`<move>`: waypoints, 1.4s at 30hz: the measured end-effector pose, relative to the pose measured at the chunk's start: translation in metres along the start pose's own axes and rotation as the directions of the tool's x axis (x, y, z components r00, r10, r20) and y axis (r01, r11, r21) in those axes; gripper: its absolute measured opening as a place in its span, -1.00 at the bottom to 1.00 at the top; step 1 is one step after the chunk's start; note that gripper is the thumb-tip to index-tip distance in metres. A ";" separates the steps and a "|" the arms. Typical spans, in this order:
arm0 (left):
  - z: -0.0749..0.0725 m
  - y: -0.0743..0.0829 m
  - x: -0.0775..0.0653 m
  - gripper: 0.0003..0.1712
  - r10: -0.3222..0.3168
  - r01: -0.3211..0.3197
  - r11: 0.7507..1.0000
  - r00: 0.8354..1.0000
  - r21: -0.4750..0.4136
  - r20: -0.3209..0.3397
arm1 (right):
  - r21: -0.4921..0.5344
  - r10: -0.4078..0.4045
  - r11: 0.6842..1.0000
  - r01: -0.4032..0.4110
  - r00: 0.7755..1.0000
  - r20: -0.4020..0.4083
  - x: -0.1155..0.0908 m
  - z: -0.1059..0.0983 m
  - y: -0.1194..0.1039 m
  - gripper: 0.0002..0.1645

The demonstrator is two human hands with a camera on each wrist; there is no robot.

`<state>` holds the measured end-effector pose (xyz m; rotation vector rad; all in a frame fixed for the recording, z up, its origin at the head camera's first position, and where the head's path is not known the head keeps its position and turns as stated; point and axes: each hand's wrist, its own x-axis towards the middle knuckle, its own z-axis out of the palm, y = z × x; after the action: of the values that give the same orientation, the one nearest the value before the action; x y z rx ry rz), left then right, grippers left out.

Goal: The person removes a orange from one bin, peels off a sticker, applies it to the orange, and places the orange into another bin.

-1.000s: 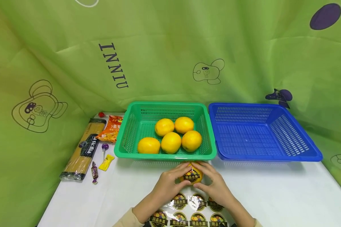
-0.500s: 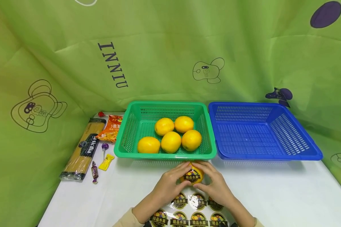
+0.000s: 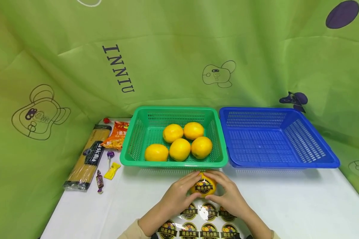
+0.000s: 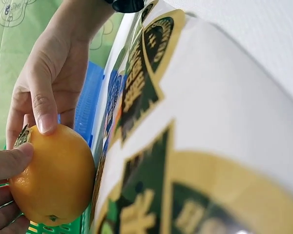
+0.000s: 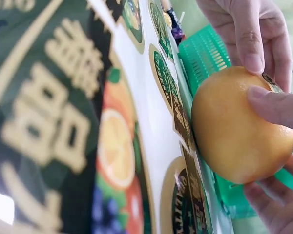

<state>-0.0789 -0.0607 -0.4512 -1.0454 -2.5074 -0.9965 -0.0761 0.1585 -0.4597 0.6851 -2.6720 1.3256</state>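
Note:
An orange (image 4: 58,180) sits between both hands at the far end of the sticker sheet. On its upper, near side is a round black and gold fruit sticker (image 3: 204,188). My left hand (image 3: 177,195) grips the orange from the left, thumb in front and fingers over the far side. From the right, my right hand (image 3: 229,196) holds it the same way. Both thumbs lie at the sticker's edge in the wrist views. Beneath the forearms lies the sheet of matching round stickers (image 3: 208,231), partly hidden by the hands and cut off by the frame.
Behind the hands stands a green basket (image 3: 174,164) with several oranges (image 3: 180,150). A blue basket (image 3: 282,165) adjoins it on the right. At the left lie a spaghetti pack (image 3: 88,157), an orange snack bag (image 3: 116,136), a lollipop (image 3: 110,154) and wrapped candies (image 3: 112,171).
The orange has shifted slightly right and towards me, its sticker moving with it. Both hands moved along slightly, still holding it.

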 end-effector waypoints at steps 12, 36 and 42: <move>0.000 -0.001 0.001 -0.35 -0.019 0.019 0.999 1.000 -0.034 -0.005 | 0.051 0.041 0.998 -0.043 0.998 0.041 -0.001 -0.002 0.004 -0.14; 0.002 -0.003 0.002 -0.20 -0.132 0.136 0.990 0.986 -0.027 0.106 | 0.363 0.005 0.932 0.009 0.999 -0.040 -0.019 -0.030 0.017 -0.27; 0.001 -0.003 0.002 -0.17 -0.133 0.136 0.991 0.984 -0.012 0.120 | 0.542 0.017 0.838 0.063 0.990 -0.142 -0.036 -0.066 0.037 -0.35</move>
<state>-0.0824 -0.0605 -0.4526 -0.9788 -2.7011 -1.0264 -0.0679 0.2415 -0.4552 0.6285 -2.1587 2.0721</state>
